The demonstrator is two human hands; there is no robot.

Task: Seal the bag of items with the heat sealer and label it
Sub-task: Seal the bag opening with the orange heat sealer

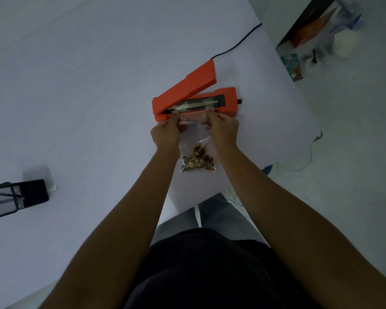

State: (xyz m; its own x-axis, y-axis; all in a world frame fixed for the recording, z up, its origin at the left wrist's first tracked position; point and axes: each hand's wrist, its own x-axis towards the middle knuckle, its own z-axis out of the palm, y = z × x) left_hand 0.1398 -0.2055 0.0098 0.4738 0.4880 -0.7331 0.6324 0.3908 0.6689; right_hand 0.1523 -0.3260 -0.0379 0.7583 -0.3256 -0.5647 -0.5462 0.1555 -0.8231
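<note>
- Two bare hands meet at the centre of a white table (80,90), seen from above by a head camera looking down past the person's dark shirt and grey trousers.
- Left hand (165,132) pinches the left top corner of a clear bag (195,139), thumb and fingers pressed together on the plastic.
- Right hand (222,127) pinches the right top corner the same way, fingers clamped on the bag's edge.
- Between the two hands the bag's mouth is stretched flat and lies at the front edge of an orange sealer (194,97), at 12 o'clock from the hands.
- Whether the mouth rests on the sealing strip or just before it cannot be told.
- Below the hands, toward 6 o'clock, the bag lies on the table, with brown dried pieces (198,161) gathered at its bottom end.
- Above its base the sealer's lid is raised, hinged at the left end and tilted up toward 1 o'clock, showing a dark strip.
- From the sealer a dark cord (236,43) runs off toward 1 o'clock, to the table's far edge.
- At 8 o'clock, well apart from the hands, a black mesh holder (16,197) with a pen (5,194) in it lies on the table.
- Blurred clutter on a shelf sits at 2 o'clock, beyond the table.
</note>
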